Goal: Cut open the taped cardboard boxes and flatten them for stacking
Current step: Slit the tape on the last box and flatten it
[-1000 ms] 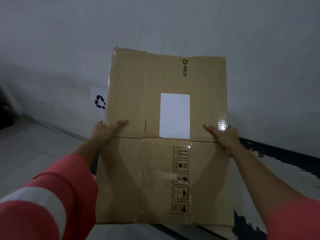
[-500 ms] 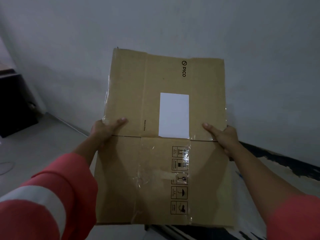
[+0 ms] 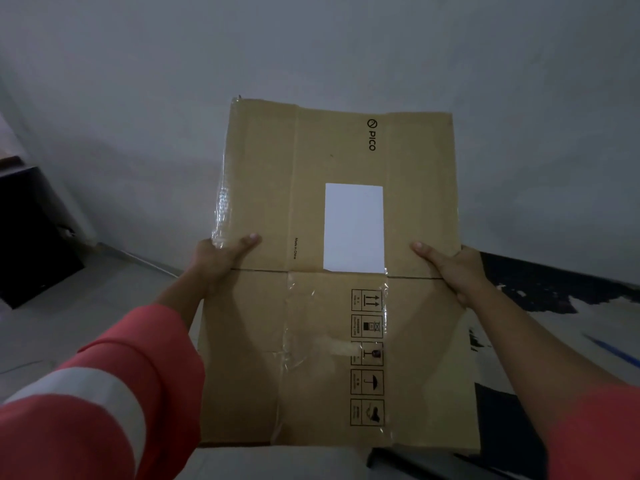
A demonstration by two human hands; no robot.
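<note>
With both arms outstretched, left hand (image 3: 221,261) and right hand (image 3: 457,271) each clamp an edge of the flattened cardboard box (image 3: 332,306), thumbs on top.

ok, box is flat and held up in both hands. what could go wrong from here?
1. The left hand and right hand pinch the flattened box only at its side edges, beside the cross crease; it may fold there.
2. Loose clear tape sits under the left thumb; the grip could slip or stick.
3. The box hides the floor ahead: possible trip.
</note>
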